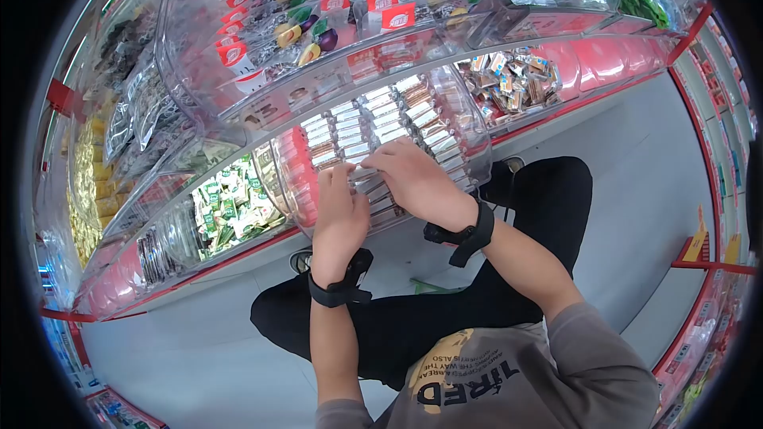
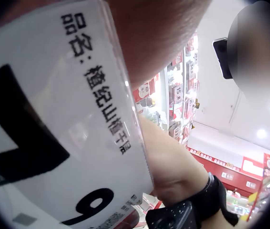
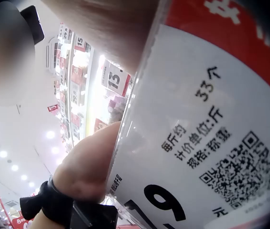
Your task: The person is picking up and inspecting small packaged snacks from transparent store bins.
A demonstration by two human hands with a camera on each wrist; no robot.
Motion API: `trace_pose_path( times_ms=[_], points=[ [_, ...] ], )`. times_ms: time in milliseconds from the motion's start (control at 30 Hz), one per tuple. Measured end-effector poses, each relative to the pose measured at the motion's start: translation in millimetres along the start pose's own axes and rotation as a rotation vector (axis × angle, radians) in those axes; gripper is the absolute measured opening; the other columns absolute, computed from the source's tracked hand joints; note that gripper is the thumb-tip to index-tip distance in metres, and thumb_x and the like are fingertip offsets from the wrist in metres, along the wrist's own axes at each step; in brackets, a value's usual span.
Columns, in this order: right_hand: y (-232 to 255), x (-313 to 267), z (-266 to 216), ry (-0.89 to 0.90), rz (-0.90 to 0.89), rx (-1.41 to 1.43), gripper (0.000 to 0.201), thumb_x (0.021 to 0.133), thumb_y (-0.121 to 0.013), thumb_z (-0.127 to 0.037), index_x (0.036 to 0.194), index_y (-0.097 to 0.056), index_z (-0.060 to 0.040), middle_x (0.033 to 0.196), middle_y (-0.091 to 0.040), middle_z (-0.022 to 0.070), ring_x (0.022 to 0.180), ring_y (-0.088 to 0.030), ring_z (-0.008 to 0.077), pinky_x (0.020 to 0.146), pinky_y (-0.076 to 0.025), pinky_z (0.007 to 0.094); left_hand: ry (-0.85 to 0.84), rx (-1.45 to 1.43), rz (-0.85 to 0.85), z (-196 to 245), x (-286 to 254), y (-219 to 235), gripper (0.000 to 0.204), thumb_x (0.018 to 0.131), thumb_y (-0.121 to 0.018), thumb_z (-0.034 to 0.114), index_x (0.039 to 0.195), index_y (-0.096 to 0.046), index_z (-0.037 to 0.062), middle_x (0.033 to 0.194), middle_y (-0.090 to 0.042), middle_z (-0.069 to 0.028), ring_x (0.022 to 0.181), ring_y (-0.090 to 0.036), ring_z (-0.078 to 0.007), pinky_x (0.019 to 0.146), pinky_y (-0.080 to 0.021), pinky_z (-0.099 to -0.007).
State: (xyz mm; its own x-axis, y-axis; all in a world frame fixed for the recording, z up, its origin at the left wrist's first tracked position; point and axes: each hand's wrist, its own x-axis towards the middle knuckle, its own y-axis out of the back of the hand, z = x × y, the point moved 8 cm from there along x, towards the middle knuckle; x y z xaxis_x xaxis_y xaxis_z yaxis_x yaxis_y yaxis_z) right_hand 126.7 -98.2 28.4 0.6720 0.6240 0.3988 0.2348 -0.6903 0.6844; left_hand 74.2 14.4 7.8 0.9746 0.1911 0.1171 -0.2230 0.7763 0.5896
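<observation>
Both hands reach over a clear bin filled with rows of small wrapped snack bars point(image 1: 350, 129). My left hand point(image 1: 342, 210) is at the bin's near left part, fingers bent down at the bars. My right hand point(image 1: 417, 179) comes in from the right, its fingertips close to the left ones. A small silvery wrapped bar point(image 1: 360, 175) lies between the fingertips of both hands, which pinch it at its two ends. Price cards fill much of both wrist views, a white card point(image 2: 39, 100) at the left and a red-and-white card point(image 3: 173, 119) at the right, hiding the fingers.
Left of the bin lie green-and-white packets point(image 1: 232, 202); to the right is a bin of small mixed packets point(image 1: 509, 83). Above overhangs a clear shelf bin with red-labelled bags point(image 1: 397, 16). The person's black-trousered legs point(image 1: 548, 199) are close below the shelf.
</observation>
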Motion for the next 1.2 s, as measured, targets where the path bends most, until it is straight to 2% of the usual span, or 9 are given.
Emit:
trace_pose_path(
  times_ms=[100, 333, 533, 733, 833, 933, 1033, 1067, 1200],
  points=[
    [3.7, -4.2, 0.2, -0.047, 0.038, 0.042, 0.025, 0.077, -0.059, 0.003, 0.101, -0.061, -0.0017, 0.097, -0.06, 0.0133, 0.096, -0.054, 0.0328, 0.085, -0.044, 0.0408, 0.078, -0.021, -0.089, -2.9, 2.9, -4.6, 0.035, 0.08, -0.048, -0.002, 0.115, -0.046, -0.0034, 0.103, -0.052, -0.0231, 0.087, -0.054, -0.0368, 0.076, -0.043, -0.0436],
    [7.8, -3.0, -10.2, 0.059, 0.062, -0.196, 0.03, 0.074, -0.063, 0.0, 0.105, -0.063, -0.0042, 0.11, -0.055, 0.0137, 0.107, -0.05, 0.0314, 0.089, -0.04, 0.0416, 0.028, 0.082, -0.045, -4.7, 2.9, -3.6, 0.032, 0.081, -0.048, -0.001, 0.112, -0.046, -0.0037, 0.104, -0.05, -0.0241, 0.096, -0.051, -0.039, 0.082, -0.042, -0.0437],
    [-4.0, -7.2, -0.1, 0.001, 0.003, -0.344, 0.028, 0.076, -0.061, -0.006, 0.103, -0.064, -0.0042, 0.121, -0.051, 0.0144, 0.114, -0.044, 0.0312, 0.091, -0.033, 0.0429, 0.037, 0.136, -0.066, -0.4, 2.3, -3.4, 0.036, 0.08, -0.048, -0.001, 0.116, -0.051, 0.0014, 0.103, -0.05, -0.0205, 0.097, -0.05, -0.039, 0.083, -0.042, -0.0435],
    [11.9, -4.1, -15.1, 0.08, 0.154, -0.344, 0.015, 0.071, -0.06, -0.009, 0.083, -0.065, -0.001, 0.115, -0.053, 0.0167, 0.111, -0.044, 0.0301, 0.091, -0.032, 0.0435, -0.033, 0.137, -0.085, 7.1, 2.7, -2.8, 0.036, 0.079, -0.048, -0.003, 0.114, -0.055, 0.0019, 0.104, -0.05, -0.0194, 0.095, -0.051, -0.0373, 0.083, -0.042, -0.042],
    [-2.6, -7.7, -3.5, -0.014, -0.056, -0.326, 0.025, 0.074, -0.06, -0.007, 0.098, -0.065, -0.0022, 0.12, -0.053, 0.0164, 0.118, -0.042, 0.0304, 0.093, -0.031, 0.0437, -0.147, 0.165, -0.036, 8.5, 1.8, -1.4, 0.038, 0.078, -0.049, -0.003, 0.115, -0.056, 0.0024, 0.105, -0.052, -0.0174, 0.097, -0.053, -0.035, 0.086, -0.042, -0.0395],
    [-0.1, -7.5, -6.9, 0.011, 0.026, -0.328, 0.016, 0.074, -0.059, -0.008, 0.088, -0.066, -0.0025, 0.117, -0.054, 0.0148, 0.116, -0.044, 0.0298, 0.095, -0.031, 0.0451, -0.139, 0.081, -0.093, 10.0, 3.9, -3.6, 0.04, 0.077, -0.05, -0.003, 0.116, -0.056, 0.0028, 0.106, -0.055, -0.015, 0.1, -0.054, -0.0334, 0.09, -0.042, -0.0386],
    [22.5, -1.0, -14.6, -0.015, 0.144, -0.038, 0.017, 0.075, -0.059, -0.006, 0.09, -0.066, -0.0041, 0.116, -0.055, 0.0114, 0.114, -0.046, 0.0259, 0.096, -0.03, 0.0444, -0.147, 0.077, -0.087, 11.9, 5.0, -1.7, 0.039, 0.076, -0.051, -0.002, 0.115, -0.056, 0.0017, 0.106, -0.055, -0.0156, 0.097, -0.054, -0.0335, 0.085, -0.043, -0.0395],
    [45.5, -2.3, -24.1, 0.041, 0.276, 0.031, 0.018, 0.075, -0.058, 0.0, 0.09, -0.066, -0.0055, 0.108, -0.061, 0.0094, 0.097, -0.057, 0.0233, 0.09, -0.037, 0.0376, -0.147, 0.131, -0.072, 7.3, 4.3, -2.1, 0.039, 0.077, -0.051, -0.002, 0.115, -0.056, 0.0031, 0.107, -0.056, -0.0145, 0.095, -0.055, -0.0311, 0.084, -0.044, -0.0369],
    [143.0, -19.8, -15.6, 0.009, 0.689, 0.115, 0.016, 0.075, -0.057, 0.002, 0.088, -0.065, -0.0033, 0.091, -0.063, 0.0097, 0.083, -0.06, 0.0257, 0.075, -0.046, 0.0337, 0.004, 0.113, -0.069, 8.5, -0.7, -0.5, 0.037, 0.079, -0.053, 0.0, 0.115, -0.057, 0.0052, 0.106, -0.057, -0.012, 0.078, -0.055, -0.0228, 0.075, -0.046, -0.033]
  ],
)
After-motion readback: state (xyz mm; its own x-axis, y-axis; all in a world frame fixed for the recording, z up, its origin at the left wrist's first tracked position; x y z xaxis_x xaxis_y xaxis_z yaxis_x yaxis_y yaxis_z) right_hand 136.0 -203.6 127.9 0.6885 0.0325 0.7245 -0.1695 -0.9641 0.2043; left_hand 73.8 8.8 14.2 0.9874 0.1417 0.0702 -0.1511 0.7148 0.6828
